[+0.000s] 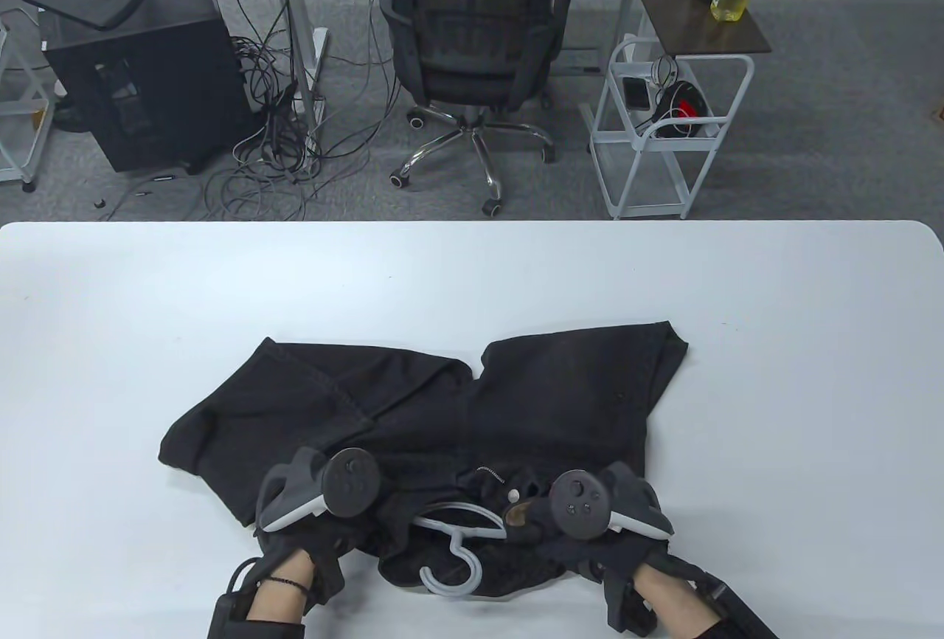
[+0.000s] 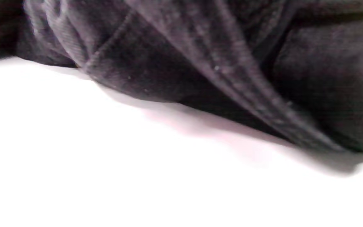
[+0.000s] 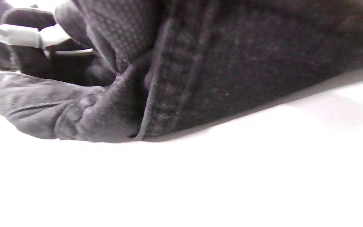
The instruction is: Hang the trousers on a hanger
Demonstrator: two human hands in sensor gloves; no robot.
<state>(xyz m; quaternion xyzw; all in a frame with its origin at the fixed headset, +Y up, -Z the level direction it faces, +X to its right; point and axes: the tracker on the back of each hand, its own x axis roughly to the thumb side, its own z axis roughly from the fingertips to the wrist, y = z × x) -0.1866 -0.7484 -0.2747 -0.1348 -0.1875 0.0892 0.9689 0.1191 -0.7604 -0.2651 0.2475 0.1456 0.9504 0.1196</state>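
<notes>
Black trousers (image 1: 516, 403) lie spread on the white table (image 1: 147, 299), waistband toward me. A light grey plastic hanger (image 1: 457, 521) lies on the waistband with its hook (image 1: 453, 580) pointing at the near edge. My left hand (image 1: 324, 513) rests on the trousers at the hanger's left end; its fingers are hidden under the tracker, and the left wrist view shows only fabric (image 2: 200, 63). My right hand (image 1: 582, 528) is at the hanger's right end. In the right wrist view, gloved fingers (image 3: 58, 107) grip a fold of the trousers (image 3: 232, 63) beside the hanger's arm (image 3: 27, 36).
The table's far edge runs across the middle of the table view. Beyond it stand an office chair (image 1: 472, 34), a white wire cart (image 1: 664, 130) and a black computer tower (image 1: 140, 78). Bare white tabletop lies left, right and behind the trousers.
</notes>
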